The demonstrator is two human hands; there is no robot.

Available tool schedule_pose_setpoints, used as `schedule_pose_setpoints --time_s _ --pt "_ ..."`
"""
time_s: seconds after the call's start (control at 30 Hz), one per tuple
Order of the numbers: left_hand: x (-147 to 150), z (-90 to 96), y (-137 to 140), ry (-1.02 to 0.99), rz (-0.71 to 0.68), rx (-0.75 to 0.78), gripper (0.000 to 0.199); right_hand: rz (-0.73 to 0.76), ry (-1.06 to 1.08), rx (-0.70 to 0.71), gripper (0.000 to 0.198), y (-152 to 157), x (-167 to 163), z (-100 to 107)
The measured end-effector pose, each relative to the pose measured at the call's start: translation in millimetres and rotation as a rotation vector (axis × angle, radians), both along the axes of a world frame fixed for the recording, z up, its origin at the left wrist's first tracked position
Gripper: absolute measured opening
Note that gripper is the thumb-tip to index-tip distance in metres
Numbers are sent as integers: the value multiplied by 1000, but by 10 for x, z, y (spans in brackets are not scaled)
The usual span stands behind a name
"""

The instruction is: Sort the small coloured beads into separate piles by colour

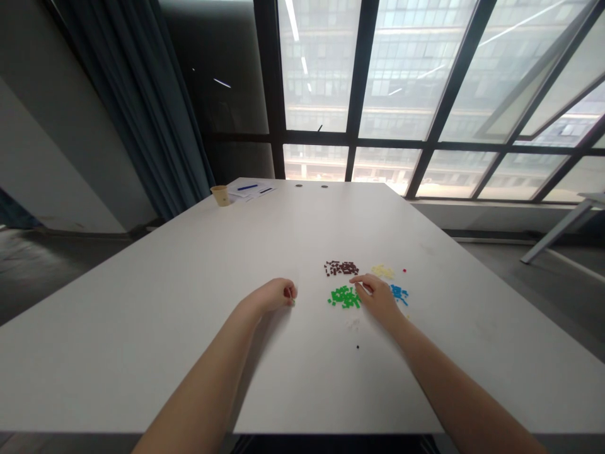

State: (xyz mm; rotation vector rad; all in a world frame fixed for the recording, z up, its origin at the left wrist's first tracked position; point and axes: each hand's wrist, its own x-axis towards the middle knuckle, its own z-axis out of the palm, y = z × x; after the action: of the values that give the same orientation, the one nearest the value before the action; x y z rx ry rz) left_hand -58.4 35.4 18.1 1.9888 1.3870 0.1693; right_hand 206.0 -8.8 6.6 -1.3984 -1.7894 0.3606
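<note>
My left hand (278, 294) is closed in a pinch low over the white table (302, 233), left of the loose pieces. A tiny green piece (293, 302) shows at its fingertips; its exact shape is too small to make out. My right hand (378, 296) reaches in among the small building bricks, thumb and forefinger apart, with nothing visible between them. Its fingertips are between the dark brown bricks (347, 268) and the green bricks (345, 296). Blue bricks (399, 293) lie just right of this hand, partly hidden by it, and pale yellow bricks (382, 271) lie beyond it.
Faint whitish pieces (353, 324) and one black piece (358, 347) lie nearer me. A single red piece (404, 270) is at the right. Toward the far left stand a paper cup (220, 195) and papers with a blue pen (247, 187). Windows rise behind the table.
</note>
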Motion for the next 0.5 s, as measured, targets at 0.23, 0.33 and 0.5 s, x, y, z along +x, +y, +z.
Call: schedule_pose_setpoints --time_s 0.23,0.33,0.5 --pt "5 -37 22 42 -20 75 11 53 -38 26 22 -13 -29 6" --pt "19 -26 -3 93 -30 111 15 55 -45 21 22 -6 -23 7" --pt "95 -23 -90 175 -56 210 16 56 -52 -3 22 -8 -26 4"
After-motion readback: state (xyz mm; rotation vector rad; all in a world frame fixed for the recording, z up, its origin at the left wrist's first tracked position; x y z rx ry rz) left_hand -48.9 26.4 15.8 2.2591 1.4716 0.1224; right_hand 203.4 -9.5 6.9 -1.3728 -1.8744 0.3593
